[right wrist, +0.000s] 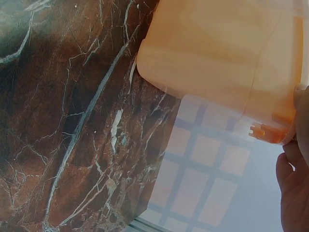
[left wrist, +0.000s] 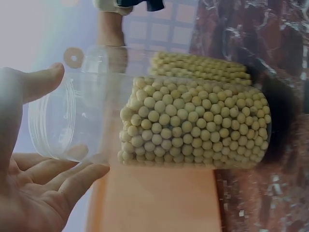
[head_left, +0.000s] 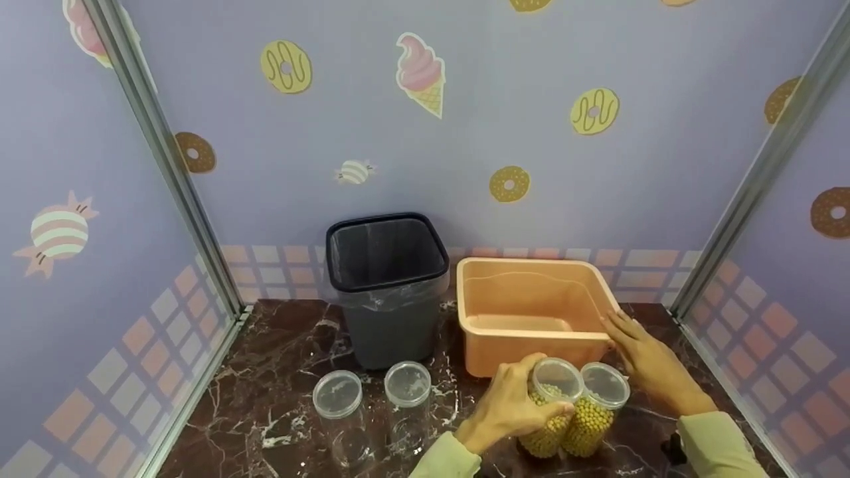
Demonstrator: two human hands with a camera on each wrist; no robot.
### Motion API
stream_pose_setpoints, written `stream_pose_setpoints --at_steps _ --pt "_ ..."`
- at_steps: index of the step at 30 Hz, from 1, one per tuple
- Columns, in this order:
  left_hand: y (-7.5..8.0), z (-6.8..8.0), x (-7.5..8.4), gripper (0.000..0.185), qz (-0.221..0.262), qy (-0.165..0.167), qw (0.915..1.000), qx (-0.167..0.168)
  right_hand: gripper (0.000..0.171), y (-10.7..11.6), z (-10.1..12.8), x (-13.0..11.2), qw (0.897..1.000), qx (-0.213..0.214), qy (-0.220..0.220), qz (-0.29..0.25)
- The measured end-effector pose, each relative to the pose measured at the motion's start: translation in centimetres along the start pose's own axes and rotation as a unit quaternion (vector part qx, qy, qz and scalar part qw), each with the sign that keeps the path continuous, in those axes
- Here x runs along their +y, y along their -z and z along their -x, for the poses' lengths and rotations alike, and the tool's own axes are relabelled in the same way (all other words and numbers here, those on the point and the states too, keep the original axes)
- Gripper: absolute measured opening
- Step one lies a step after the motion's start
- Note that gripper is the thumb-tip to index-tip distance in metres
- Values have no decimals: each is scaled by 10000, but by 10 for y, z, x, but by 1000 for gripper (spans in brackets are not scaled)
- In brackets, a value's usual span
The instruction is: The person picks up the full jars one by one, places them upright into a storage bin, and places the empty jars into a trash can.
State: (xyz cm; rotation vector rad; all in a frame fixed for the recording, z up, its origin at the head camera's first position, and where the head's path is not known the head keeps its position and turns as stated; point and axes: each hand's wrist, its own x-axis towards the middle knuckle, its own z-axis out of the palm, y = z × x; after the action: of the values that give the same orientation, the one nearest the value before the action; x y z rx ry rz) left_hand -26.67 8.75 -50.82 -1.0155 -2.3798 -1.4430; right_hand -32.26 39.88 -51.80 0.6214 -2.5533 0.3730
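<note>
Purple walls w/ donut pics stand round the dark marble tabletop (head_left: 279, 398). My left hand (head_left: 508, 408) is curled round a jar (head_left: 550, 406) of yellow beans, near the front edge. It touches a 2nd bean jar (head_left: 595, 410) on its right. My right hand (head_left: 647, 362) lies flat, fingers straight, on the front right corner of the orange tub (head_left: 531, 312), holding nothing. Tub sits just behind the bean jars. Black bin (head_left: 388, 289) is left of the tub. Two empty jars (head_left: 372, 411) stand in front of the bin.
</note>
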Motion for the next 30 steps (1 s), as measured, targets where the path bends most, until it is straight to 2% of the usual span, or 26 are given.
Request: stream_pose_setpoints --at_steps 9,18,25,30 --pt "15 -12 12 61 256 360 9987 235 47 -1 2 1 10000 -8 -6 26" --pt "39 -30 32 60 169 155 9989 408 48 0 0 0 10000 -36 -15 -11" --pt "65 -51 54 60 -281 205 9971 683 49 0 0 0 10000 3 54 82" --pt "85 -69 69 59 -341 -51 9965 759 48 1 -1 0 9998 30 160 82"
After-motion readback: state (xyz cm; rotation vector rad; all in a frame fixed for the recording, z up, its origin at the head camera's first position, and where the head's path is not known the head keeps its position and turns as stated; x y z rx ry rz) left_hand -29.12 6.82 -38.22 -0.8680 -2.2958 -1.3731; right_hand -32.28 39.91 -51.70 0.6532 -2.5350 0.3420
